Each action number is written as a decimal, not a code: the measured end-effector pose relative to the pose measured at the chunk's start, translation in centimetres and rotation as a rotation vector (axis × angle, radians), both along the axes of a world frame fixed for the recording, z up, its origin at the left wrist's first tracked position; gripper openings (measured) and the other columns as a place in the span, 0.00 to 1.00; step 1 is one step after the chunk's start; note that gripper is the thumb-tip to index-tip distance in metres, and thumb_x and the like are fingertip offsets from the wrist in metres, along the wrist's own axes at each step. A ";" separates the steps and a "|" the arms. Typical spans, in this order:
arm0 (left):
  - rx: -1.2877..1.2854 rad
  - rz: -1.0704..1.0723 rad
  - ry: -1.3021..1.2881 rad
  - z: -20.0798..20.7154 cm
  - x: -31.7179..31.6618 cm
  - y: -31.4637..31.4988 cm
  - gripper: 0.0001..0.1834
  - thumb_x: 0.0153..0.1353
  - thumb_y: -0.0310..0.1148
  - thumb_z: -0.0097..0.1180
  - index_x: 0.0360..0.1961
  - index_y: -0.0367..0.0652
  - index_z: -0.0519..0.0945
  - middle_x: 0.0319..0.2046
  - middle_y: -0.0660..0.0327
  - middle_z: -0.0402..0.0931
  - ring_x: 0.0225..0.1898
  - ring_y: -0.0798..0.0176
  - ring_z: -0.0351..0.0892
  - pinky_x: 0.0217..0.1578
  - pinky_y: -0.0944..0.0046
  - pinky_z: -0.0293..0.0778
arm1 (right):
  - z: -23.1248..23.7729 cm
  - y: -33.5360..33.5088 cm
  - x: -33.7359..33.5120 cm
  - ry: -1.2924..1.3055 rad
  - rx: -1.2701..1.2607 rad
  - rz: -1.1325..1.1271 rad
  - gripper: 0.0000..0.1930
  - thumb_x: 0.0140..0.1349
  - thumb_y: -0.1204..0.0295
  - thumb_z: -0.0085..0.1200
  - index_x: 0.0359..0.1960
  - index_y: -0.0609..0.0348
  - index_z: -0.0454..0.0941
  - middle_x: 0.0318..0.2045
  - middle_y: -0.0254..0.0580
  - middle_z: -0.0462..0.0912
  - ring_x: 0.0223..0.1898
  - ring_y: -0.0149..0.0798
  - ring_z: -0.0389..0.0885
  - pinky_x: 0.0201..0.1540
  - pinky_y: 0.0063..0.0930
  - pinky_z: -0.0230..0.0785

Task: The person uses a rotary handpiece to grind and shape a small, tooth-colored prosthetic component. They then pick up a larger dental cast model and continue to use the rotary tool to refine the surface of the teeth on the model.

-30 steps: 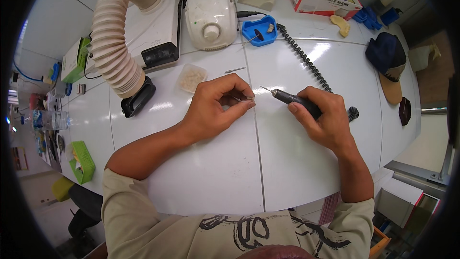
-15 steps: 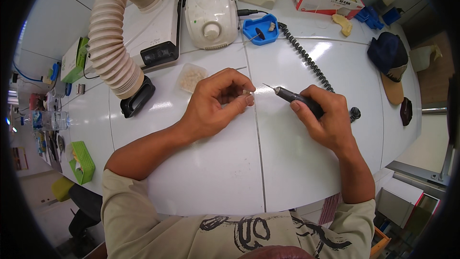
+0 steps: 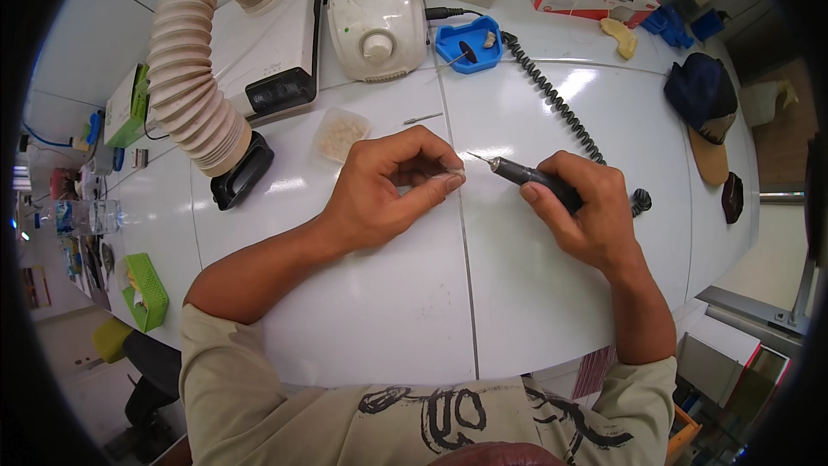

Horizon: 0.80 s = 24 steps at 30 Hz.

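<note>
Between thumb and forefinger, my left hand pinches a tiny pale piece, mostly hidden by the fingertips. My right hand is wrapped round a black rotary handpiece. Its thin bur points left toward the pinched piece, with a small gap between them. Just beyond my left hand lie a clear tub of small pale pieces and a loose metal bur.
A ribbed suction hose with a black nozzle arches at left. Behind stand a white control unit and a blue tray. A coiled cord runs at right, near a cap.
My left hand has shifted slightly right, and its fingertips sit closer to the bur tip. The handpiece stays almost where it was. The loose metal bur shows more fully.
</note>
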<state>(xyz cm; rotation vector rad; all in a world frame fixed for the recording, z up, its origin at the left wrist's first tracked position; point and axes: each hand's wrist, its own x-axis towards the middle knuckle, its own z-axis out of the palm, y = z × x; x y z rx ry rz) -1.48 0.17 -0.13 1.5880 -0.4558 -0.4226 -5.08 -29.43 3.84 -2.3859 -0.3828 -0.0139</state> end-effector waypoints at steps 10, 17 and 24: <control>0.034 -0.012 0.002 0.4 0.0 0.2 0.09 0.77 0.20 0.64 0.55 0.34 0.82 0.49 0.59 0.86 0.52 0.65 0.92 0.54 0.65 0.87 | -0.1 0.1 0.0 -0.014 -0.018 0.010 0.14 0.70 0.62 0.74 0.37 0.61 0.88 0.25 0.48 0.87 0.23 0.47 0.84 0.29 0.38 0.75; 0.023 -0.028 -0.012 0.1 0.1 0.2 0.09 0.77 0.20 0.64 0.54 0.34 0.83 0.49 0.58 0.86 0.53 0.64 0.92 0.54 0.65 0.87 | 0.0 0.1 0.0 -0.003 -0.020 0.004 0.14 0.70 0.62 0.74 0.38 0.61 0.88 0.26 0.48 0.87 0.23 0.47 0.84 0.30 0.38 0.75; -0.033 0.031 0.109 0.7 0.0 -0.1 0.08 0.81 0.24 0.62 0.56 0.34 0.82 0.49 0.57 0.86 0.53 0.62 0.93 0.46 0.66 0.87 | 0.0 0.0 0.0 -0.001 -0.022 0.003 0.14 0.70 0.62 0.74 0.38 0.62 0.88 0.26 0.49 0.87 0.23 0.48 0.84 0.30 0.39 0.75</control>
